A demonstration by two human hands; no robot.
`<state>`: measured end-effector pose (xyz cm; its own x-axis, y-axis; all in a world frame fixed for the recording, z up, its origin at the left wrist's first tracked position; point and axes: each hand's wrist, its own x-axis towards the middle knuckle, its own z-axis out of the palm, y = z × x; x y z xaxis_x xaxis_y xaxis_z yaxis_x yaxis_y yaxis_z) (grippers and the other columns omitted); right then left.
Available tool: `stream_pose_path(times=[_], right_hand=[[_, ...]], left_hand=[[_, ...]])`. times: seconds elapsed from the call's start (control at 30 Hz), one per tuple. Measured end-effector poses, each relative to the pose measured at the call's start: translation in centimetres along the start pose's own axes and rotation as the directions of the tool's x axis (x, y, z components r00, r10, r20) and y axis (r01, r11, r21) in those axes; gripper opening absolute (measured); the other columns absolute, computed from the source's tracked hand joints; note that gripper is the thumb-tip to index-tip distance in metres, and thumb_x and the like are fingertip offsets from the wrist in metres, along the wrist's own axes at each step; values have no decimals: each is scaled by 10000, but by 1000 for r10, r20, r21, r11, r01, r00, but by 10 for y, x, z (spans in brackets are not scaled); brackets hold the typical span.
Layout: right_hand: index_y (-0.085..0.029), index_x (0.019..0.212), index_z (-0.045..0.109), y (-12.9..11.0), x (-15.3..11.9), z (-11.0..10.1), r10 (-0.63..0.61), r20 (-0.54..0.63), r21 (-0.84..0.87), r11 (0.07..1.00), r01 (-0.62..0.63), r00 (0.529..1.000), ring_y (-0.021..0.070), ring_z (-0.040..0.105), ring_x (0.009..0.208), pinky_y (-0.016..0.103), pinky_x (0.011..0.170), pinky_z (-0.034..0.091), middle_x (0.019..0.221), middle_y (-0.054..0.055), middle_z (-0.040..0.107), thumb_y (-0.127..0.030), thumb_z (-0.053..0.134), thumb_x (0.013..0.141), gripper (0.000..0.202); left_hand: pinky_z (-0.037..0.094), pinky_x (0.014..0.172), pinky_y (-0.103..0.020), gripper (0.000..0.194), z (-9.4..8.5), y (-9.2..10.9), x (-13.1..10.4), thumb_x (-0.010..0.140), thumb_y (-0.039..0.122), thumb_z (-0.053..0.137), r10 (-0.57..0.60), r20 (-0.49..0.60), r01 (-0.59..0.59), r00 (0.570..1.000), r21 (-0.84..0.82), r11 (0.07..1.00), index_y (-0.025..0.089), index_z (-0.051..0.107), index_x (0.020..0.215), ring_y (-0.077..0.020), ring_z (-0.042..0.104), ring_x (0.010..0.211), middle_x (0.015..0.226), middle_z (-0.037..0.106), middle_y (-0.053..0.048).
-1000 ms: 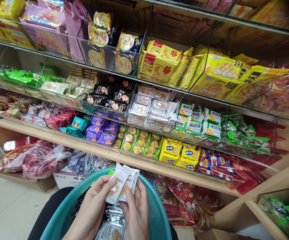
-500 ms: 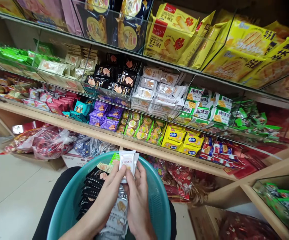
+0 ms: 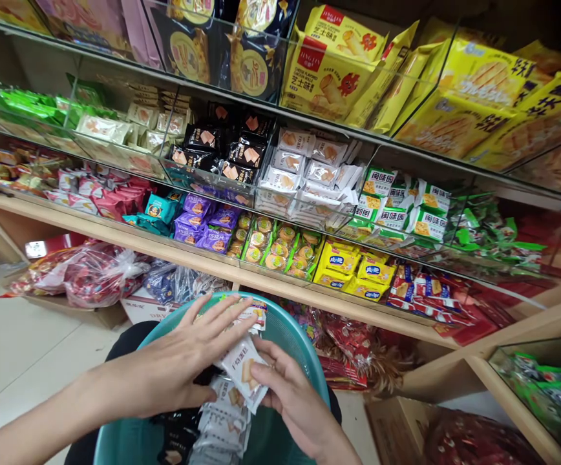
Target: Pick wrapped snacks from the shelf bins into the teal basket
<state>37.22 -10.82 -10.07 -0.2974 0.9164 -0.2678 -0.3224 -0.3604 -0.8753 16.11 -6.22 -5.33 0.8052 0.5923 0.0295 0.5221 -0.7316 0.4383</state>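
Observation:
My right hand (image 3: 293, 394) pinches a white snack packet (image 3: 245, 369) between thumb and fingers, tilted above the basket. My left hand (image 3: 188, 352) hovers just left of it, fingers stretched out, partly over other packets. Below both hands is a teal plastic basket (image 3: 312, 361) on my lap. A row of white packets (image 3: 220, 426) lies inside it, with black packets (image 3: 174, 439) to the left, partly hidden by my left arm. Another small packet (image 3: 258, 313) shows near the basket's far rim, behind my left fingers.
A glass-fronted shelf holds matching white packets (image 3: 309, 171), black packets (image 3: 242, 155) and green-white packets (image 3: 406, 206). Large yellow bags (image 3: 333, 71) stand above. Bagged goods (image 3: 91, 274) lie under the shelf's wooden edge (image 3: 188, 271). An open cardboard box (image 3: 391, 426) sits at lower right.
My hands have come apart. The left hand has let go of the white packet and spread its fingers; the right has lowered the packet slightly and tilted it.

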Motion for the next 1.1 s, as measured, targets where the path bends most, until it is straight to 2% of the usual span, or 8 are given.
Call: stream_pose_path(times=[0.2,0.33,0.43,0.57,0.73,0.87,0.97,1.1], right_hand=[[-233,1201,533,5,-11,-1,67,109,-11,998,-67,992,116,627,769,207,644,454,972,8,679,-265,686,724,502],[-244,1304,434,10,-13,-6,62,170,39,997,-70,984,126,632,834,229,716,446,1016,14,675,-241,709,700,664],[-240,1304,435,11,-14,-9,79,196,32,996,-87,977,121,633,826,226,725,437,985,6,683,-245,717,691,675],[-231,1293,446,11,-15,-9,96,200,10,995,-100,975,108,633,776,218,706,432,921,-11,687,-235,718,677,673],[-241,1268,481,11,-14,-8,66,159,1,998,-66,985,148,639,881,252,756,450,974,1,691,-256,720,670,643],[-240,1280,467,12,-14,-9,64,179,34,997,-71,982,132,642,834,231,730,459,963,-5,683,-265,733,677,660],[-259,1287,450,9,-17,-11,76,173,36,996,-83,982,112,632,748,206,633,473,889,-18,663,-334,694,741,603],[-265,1328,386,6,-20,-18,46,136,19,999,-49,990,157,648,778,298,649,529,934,22,642,-485,560,826,575]], left_hand=[[67,1142,-501,845,10,19,10,655,40,638,119,122,-127,985,56,990,323,332,1390,-297,343,1325,1410,439,-45],[260,1065,-405,746,14,24,8,669,13,621,135,154,-142,979,38,989,279,416,1335,-272,509,1163,1233,582,-48],[340,973,-375,702,18,24,6,681,19,610,134,137,-138,981,25,990,269,441,1314,-276,549,1088,1167,611,-57],[313,989,-393,632,21,26,6,698,102,643,137,136,-143,981,36,989,254,465,1285,-286,542,1082,1145,613,-67],[303,964,-395,597,21,35,12,685,150,687,79,134,-94,988,115,989,229,489,1242,-297,517,1081,1178,587,-74],[336,837,-363,346,21,36,18,701,114,665,45,164,-64,985,113,991,198,571,1023,-289,536,980,1034,603,-68],[344,793,-327,227,17,33,21,754,147,631,42,165,-49,985,44,998,191,561,966,-259,540,952,1005,590,-67],[348,810,-303,189,4,25,28,764,185,638,27,157,-20,987,-48,999,207,552,932,-233,539,963,996,591,-36]])
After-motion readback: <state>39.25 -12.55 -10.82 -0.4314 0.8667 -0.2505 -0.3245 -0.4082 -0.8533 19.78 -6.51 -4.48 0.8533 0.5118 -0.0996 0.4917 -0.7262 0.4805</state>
